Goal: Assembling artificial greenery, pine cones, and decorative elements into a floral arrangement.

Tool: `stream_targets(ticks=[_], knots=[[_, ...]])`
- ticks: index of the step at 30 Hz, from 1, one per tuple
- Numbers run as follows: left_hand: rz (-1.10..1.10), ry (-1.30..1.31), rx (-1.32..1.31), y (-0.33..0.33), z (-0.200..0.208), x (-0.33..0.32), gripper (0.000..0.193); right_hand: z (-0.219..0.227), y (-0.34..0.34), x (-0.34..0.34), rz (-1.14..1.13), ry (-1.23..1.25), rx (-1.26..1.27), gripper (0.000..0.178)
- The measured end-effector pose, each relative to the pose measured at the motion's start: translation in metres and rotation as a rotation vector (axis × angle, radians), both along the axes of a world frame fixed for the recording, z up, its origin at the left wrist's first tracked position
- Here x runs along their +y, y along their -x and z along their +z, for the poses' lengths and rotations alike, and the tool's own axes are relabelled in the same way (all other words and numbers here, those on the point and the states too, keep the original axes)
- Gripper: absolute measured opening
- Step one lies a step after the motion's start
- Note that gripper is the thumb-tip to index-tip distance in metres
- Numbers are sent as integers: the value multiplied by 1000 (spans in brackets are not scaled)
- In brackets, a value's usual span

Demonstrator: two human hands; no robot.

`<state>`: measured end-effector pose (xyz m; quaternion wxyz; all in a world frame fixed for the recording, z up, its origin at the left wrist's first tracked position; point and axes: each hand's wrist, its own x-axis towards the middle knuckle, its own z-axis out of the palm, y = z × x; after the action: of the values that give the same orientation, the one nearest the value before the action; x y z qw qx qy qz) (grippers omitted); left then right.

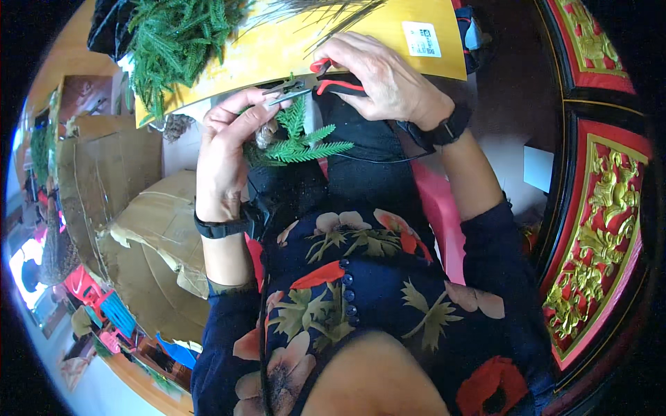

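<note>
An artificial pine sprig [305, 147] hangs from my left hand [225, 132], its thumb and fingers closed near the top of the stem. A small pale brown piece [264, 135], maybe a pine cone, sits among the needles by my palm. Pliers with red and black handles [340, 87] are in my right hand [388, 80], fingers wrapped around the grips. The metal jaws reach to my left fingertips, just above the sprig. Whether they grip the stem or a wire is too small to tell.
A heap of green artificial sprigs [177, 48] lies on the yellow tabletop [447, 24], left of loose dark wire stems [312, 8]. Flattened cardboard [156, 256] stands at my left. A pink seat [444, 215] shows beneath me. Red and gold carved panels [593, 243] rise at right.
</note>
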<state>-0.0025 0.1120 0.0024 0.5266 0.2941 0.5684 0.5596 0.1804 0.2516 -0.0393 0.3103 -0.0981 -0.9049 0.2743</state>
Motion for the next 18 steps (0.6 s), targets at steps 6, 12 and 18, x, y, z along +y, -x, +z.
stream_targets(ticks=[6, 12, 18], knots=[[-158, 67, -177, 8, -4, 3, 11, -2, 2, -3, 54, 28, 51, 36], [-98, 11, 6, -4, -7, 5, 10, 3, -2, -11, -16, 253, -175, 24], [147, -114, 515, -16, -13, 6, 11, 19, -1, -26, -101, 427, -400, 28]])
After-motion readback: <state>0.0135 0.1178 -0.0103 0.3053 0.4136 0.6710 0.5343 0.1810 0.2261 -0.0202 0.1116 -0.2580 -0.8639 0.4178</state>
